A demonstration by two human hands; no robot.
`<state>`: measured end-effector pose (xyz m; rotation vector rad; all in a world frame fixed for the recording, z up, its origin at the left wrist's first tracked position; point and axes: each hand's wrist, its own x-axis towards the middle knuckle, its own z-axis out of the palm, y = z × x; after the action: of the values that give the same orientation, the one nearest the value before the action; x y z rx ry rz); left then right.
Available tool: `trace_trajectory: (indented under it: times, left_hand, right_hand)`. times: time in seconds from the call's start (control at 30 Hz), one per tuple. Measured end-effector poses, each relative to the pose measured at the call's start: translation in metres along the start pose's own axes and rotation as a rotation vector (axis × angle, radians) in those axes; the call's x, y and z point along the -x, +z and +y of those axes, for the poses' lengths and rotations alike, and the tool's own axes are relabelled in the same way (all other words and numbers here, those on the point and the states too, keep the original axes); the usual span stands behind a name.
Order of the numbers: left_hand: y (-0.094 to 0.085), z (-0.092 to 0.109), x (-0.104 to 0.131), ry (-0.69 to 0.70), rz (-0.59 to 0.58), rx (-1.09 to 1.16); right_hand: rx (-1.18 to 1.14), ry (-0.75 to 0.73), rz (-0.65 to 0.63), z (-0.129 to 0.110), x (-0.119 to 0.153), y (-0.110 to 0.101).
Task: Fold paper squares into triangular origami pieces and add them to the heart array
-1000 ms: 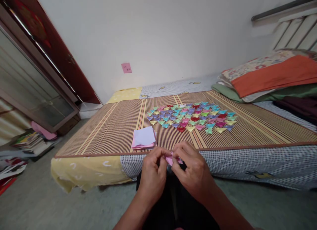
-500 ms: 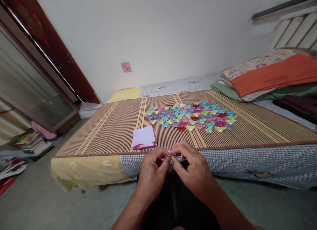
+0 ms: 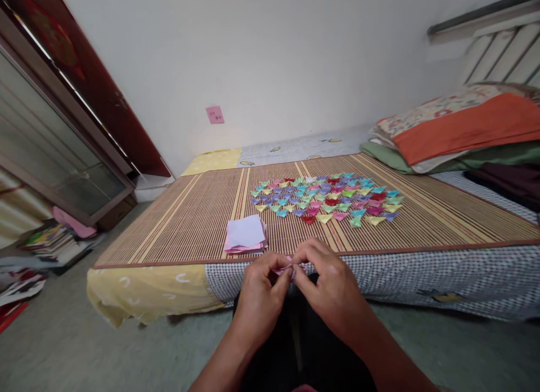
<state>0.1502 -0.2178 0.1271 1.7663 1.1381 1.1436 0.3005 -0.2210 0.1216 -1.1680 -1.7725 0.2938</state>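
Between my fingertips is a small piece of folded pink paper [image 3: 290,260], mostly covered by the fingers, so its exact shape is hidden. My left hand [image 3: 264,285] pinches it from the left with thumb and forefinger. From the other side my right hand [image 3: 324,274] grips it the same way, the two hands nearly touching at the front edge of the bed. Just beyond my left hand lies a stack of square paper sheets [image 3: 245,232], a pale one on top and pink ones below. Farther back, many folded paper pieces [image 3: 324,198] in several colours lie in rows.
A striped bamboo mat [image 3: 181,217] covers the bed. Folded bedding with an orange band [image 3: 468,125] is piled at the right. A pink note [image 3: 215,115] sticks to the wall. Books [image 3: 53,237] lie on the floor at the left, near a glass-fronted cabinet [image 3: 63,127].
Both hands stay in almost the same place, with only slight shifts of the fingers around the pink paper. The stack and the folded pieces have not moved.
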Motion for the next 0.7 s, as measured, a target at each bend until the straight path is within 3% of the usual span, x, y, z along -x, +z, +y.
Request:
trace_trajectory:
  times: [0.2,0.33,0.47,0.7]
  left_hand:
    - [-0.0007,-0.0019,-0.0016,0.11,0.045,-0.089]
    - [0.0014,-0.0045,-0.002,0.176,0.094,-0.17]
    - [0.0035,-0.0063,-0.0013,0.194,0.097,-0.227]
    - [0.0042,-0.0096,-0.0014,0.181,0.081,-0.242]
  right_hand:
    - [0.017,0.013,0.018,-0.0021,-0.0006,0.0012]
    - [0.073,0.157,-0.02,-0.0032,-0.0012,-0.0002]
    - [0.06,0.235,-0.106,-0.0021,-0.0023,-0.0014]
    - [0.04,0.245,-0.134,0.0048,-0.0059,-0.0055]
